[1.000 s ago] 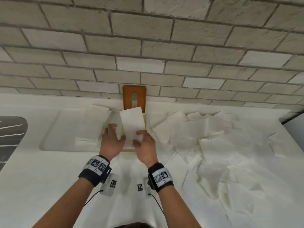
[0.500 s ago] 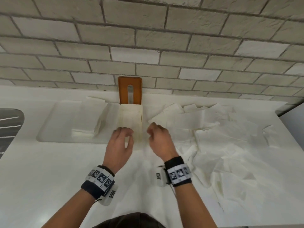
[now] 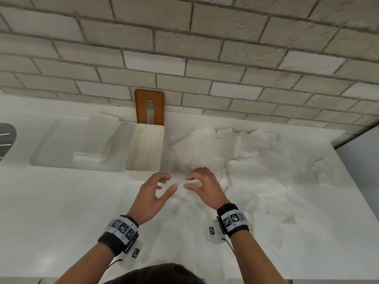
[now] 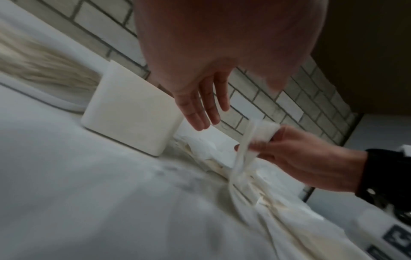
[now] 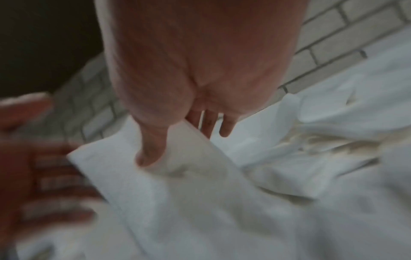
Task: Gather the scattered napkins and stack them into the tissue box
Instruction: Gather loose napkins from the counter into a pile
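One napkin (image 3: 187, 188) pinched by right hand (image 3: 205, 187); left hand (image 3: 152, 194) spread.

One box (image 3: 144, 152), one lid (image 3: 149, 106), one tray (image 3: 51, 148), two hands; scattered napkins (image 3: 246, 156) right of them overlap too much to count.

Right hand (image 3: 205, 186) pinching with curled fingers; left hand (image 3: 152, 194) spread loosely beside it.

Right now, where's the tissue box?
Head view: the tissue box sits left of centre, below the orange lid at the wall, napkin pile to its right.
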The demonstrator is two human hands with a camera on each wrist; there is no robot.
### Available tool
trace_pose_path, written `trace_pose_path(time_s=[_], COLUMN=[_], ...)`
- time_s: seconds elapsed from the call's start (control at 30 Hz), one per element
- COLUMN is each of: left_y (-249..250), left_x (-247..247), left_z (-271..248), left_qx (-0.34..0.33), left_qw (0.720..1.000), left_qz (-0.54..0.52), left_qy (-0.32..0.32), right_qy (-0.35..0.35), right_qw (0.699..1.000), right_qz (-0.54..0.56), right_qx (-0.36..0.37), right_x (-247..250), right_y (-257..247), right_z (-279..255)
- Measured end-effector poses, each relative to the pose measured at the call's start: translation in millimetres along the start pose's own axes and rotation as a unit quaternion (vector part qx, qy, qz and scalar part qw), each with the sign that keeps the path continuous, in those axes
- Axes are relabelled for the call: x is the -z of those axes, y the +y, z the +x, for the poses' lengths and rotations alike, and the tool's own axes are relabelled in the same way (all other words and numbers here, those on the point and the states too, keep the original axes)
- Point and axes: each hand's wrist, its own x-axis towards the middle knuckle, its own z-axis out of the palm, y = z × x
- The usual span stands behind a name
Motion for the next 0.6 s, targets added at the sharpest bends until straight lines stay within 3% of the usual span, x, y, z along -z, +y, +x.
trace_pose_path(time_s=[0.1,0.27,0.37,0.47,0.6], left_y=[24.2,52.9,57.1,58.3,43.1], left_x=[4.0,6.5,14.5,32.2,52.1], left_z=[0.3,23.0,34.7,48.6,66.4], left_qx=[0.035,0.045,0.044,0.065,0.088], left_qw=[0.993,0.991,0.979,0.957,0.968], left_qz=[-0.113,-0.103,-0.15,-0.2,-0.174], left_qy=[0.0,0.073,0.131,0.199,0.158], right_qy=[0.109,0.175,0.184,0.165,0.17], right_qw=[0.979,0.924,0.902,0.909,0.91], right_qz=[0.161,0.327,0.369,0.368,0.373], right_qx=[-0.055,-0.09,-0.128,-0.107,-0.064], right_x=[19.2,26.4,9.1,-18.7,-48.0], right_y=[-45.1,-92.6,-104.9,-117.3,-132.9], right_z=[7.2,29.2,28.6,14.3,23.8])
